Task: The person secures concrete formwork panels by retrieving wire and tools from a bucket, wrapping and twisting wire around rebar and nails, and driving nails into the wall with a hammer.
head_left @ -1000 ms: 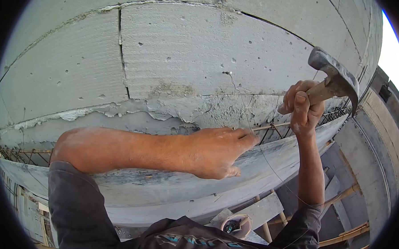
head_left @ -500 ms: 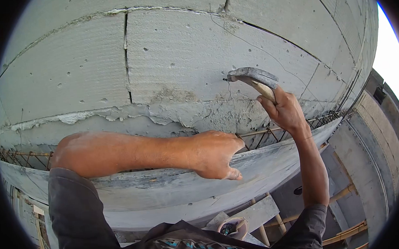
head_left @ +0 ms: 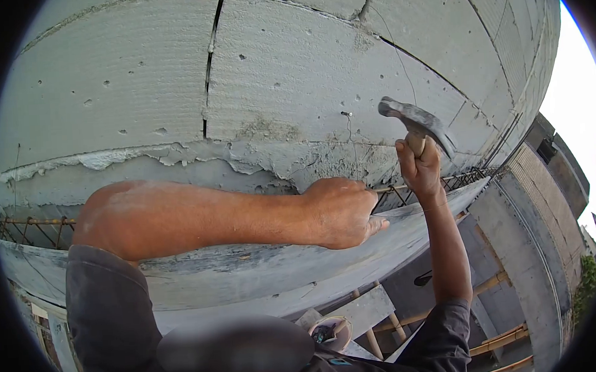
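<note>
My right hand (head_left: 421, 166) grips a claw hammer (head_left: 415, 119) by its wooden handle, close under the metal head. The hammer is held off the grey block wall (head_left: 273, 74), right of a nail (head_left: 347, 114) that sticks out of it. From the nail a thin wire (head_left: 350, 132) hangs down towards my left hand (head_left: 342, 214). That hand is closed at the steel bars (head_left: 395, 194) along the foot of the wall, thumb pointing right. Its fingers are curled out of sight, so what they hold is hidden.
Before the wall runs a long grey panel (head_left: 262, 277), with the steel bars behind its top edge. Below are a bucket (head_left: 341, 329) with things in it, boards (head_left: 370, 309) and wooden poles (head_left: 498, 342). Rough mortar (head_left: 257, 154) bulges along the lowest joint.
The hammer has moved from the nail to the right, its head now apart from it. My left thumb has drawn nearer the fingers. The view has shifted a little.
</note>
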Demonstrator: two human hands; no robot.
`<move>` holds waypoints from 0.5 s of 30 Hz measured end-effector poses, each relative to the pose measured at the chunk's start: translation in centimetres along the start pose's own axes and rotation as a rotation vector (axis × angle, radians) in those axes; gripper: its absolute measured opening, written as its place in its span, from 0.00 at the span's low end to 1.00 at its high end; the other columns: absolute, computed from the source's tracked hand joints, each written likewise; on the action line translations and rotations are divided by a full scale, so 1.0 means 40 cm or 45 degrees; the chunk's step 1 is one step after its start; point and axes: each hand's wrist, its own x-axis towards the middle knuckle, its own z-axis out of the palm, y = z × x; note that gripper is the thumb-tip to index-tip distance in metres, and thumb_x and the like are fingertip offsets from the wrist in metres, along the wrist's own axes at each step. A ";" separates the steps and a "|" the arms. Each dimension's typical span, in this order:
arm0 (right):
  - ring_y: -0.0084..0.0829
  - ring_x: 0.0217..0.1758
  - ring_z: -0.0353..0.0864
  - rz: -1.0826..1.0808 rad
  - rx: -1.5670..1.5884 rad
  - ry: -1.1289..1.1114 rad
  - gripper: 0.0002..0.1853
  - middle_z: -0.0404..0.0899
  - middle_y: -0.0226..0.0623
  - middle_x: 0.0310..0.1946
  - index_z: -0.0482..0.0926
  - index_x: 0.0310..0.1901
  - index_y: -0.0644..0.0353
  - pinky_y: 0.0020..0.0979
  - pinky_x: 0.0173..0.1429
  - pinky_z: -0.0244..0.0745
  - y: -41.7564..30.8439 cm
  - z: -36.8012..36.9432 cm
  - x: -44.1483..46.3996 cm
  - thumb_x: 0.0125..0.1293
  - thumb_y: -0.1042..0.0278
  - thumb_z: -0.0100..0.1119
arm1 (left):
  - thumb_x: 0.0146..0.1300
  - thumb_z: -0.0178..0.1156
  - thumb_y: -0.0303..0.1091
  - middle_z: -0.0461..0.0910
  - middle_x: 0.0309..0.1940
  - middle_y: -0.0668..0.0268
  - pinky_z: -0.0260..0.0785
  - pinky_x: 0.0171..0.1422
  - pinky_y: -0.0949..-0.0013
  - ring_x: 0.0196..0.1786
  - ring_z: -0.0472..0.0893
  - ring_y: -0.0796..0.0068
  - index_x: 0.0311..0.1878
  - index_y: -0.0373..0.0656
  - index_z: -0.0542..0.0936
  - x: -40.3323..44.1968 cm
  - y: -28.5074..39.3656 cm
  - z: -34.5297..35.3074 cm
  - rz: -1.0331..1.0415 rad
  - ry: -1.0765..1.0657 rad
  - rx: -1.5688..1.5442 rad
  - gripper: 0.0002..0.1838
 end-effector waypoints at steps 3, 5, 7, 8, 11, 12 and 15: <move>0.45 0.23 0.79 0.255 -0.325 -0.386 0.16 0.77 0.49 0.21 0.76 0.37 0.66 0.39 0.30 0.73 -0.028 -0.028 0.023 0.69 0.59 0.65 | 0.73 0.55 0.51 0.82 0.34 0.48 0.76 0.49 0.47 0.41 0.84 0.45 0.38 0.30 0.80 0.001 -0.001 0.010 0.065 0.072 0.006 0.26; 0.45 0.23 0.79 0.263 -0.108 -0.234 0.15 0.77 0.49 0.21 0.76 0.38 0.65 0.39 0.30 0.73 -0.045 -0.041 0.028 0.69 0.60 0.65 | 0.73 0.56 0.50 0.82 0.34 0.48 0.76 0.49 0.47 0.42 0.84 0.45 0.38 0.31 0.80 -0.003 0.001 0.015 0.062 0.076 -0.028 0.25; 0.46 0.23 0.79 0.234 0.238 -0.066 0.15 0.76 0.50 0.21 0.76 0.39 0.65 0.39 0.31 0.73 0.007 -0.018 0.003 0.69 0.60 0.65 | 0.72 0.57 0.49 0.82 0.34 0.48 0.76 0.49 0.47 0.42 0.84 0.45 0.39 0.31 0.79 -0.003 -0.004 0.007 0.062 0.094 -0.038 0.24; 0.47 0.23 0.79 0.230 0.413 0.011 0.15 0.76 0.50 0.21 0.76 0.40 0.65 0.39 0.31 0.73 0.012 -0.010 -0.009 0.69 0.60 0.65 | 0.72 0.57 0.49 0.82 0.34 0.48 0.76 0.49 0.47 0.42 0.84 0.45 0.39 0.31 0.79 -0.004 -0.002 0.007 0.064 0.102 -0.044 0.24; 0.29 0.22 0.75 0.270 -0.400 -0.436 0.10 0.77 0.32 0.21 0.79 0.44 0.63 0.33 0.30 0.73 -0.007 -0.006 0.012 0.68 0.67 0.66 | 0.72 0.57 0.48 0.82 0.35 0.48 0.76 0.49 0.47 0.43 0.84 0.45 0.41 0.31 0.80 -0.015 0.001 0.014 0.060 0.096 -0.038 0.23; 0.31 0.22 0.76 0.311 -0.425 -0.438 0.10 0.78 0.33 0.21 0.79 0.45 0.63 0.34 0.31 0.73 -0.019 -0.021 0.028 0.68 0.67 0.66 | 0.72 0.57 0.48 0.82 0.35 0.48 0.76 0.49 0.47 0.43 0.84 0.45 0.41 0.31 0.80 -0.011 0.002 0.008 0.065 0.102 -0.023 0.23; 0.50 0.23 0.80 0.244 0.093 -0.075 0.14 0.79 0.47 0.21 0.79 0.47 0.63 0.41 0.33 0.76 -0.037 -0.038 0.011 0.68 0.61 0.66 | 0.72 0.57 0.48 0.83 0.35 0.48 0.77 0.49 0.47 0.42 0.85 0.45 0.42 0.31 0.79 -0.012 -0.002 0.016 0.066 0.131 -0.019 0.23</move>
